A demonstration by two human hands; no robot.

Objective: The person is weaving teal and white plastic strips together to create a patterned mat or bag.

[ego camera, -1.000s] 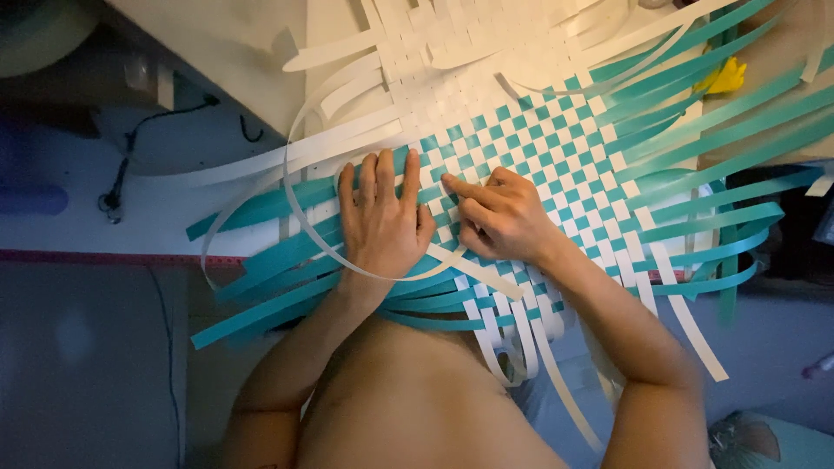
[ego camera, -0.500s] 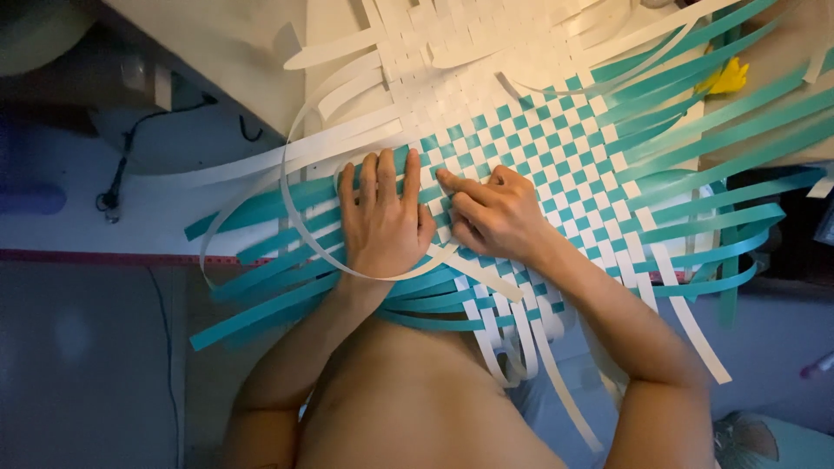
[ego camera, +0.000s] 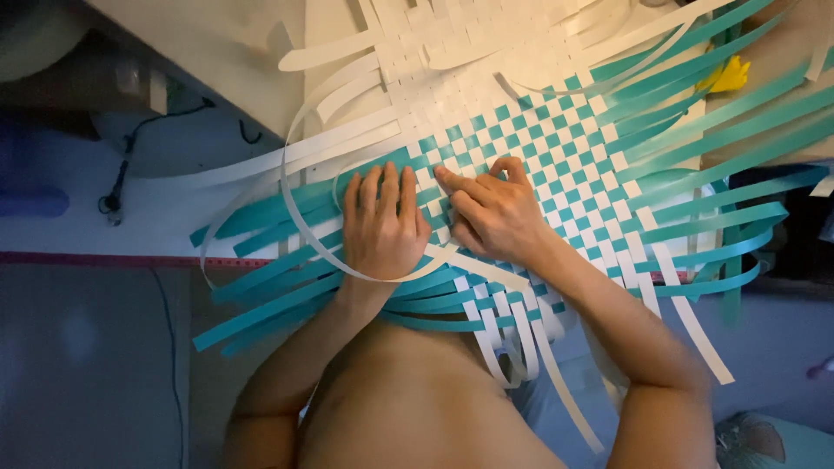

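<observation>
Looking down from the head camera, the left hand [ego camera: 382, 227] lies flat on the woven mat [ego camera: 539, 165], its fingers [ego camera: 387, 187] straight, close together and gripping nothing. Just beside it, the right hand [ego camera: 495, 213] rests on the weave with fingers curled and the index fingertip pressed on the checkered edge; I cannot tell whether it pinches a strip. The mat of teal and white strips lies in front of the person, over a pale bench [ego camera: 226, 52]. Loose teal strips [ego camera: 278, 278] fan out to the left, and a white strip [ego camera: 300, 234] loops around the left hand. A black cable [ego camera: 122, 178] lies well apart at left.
</observation>
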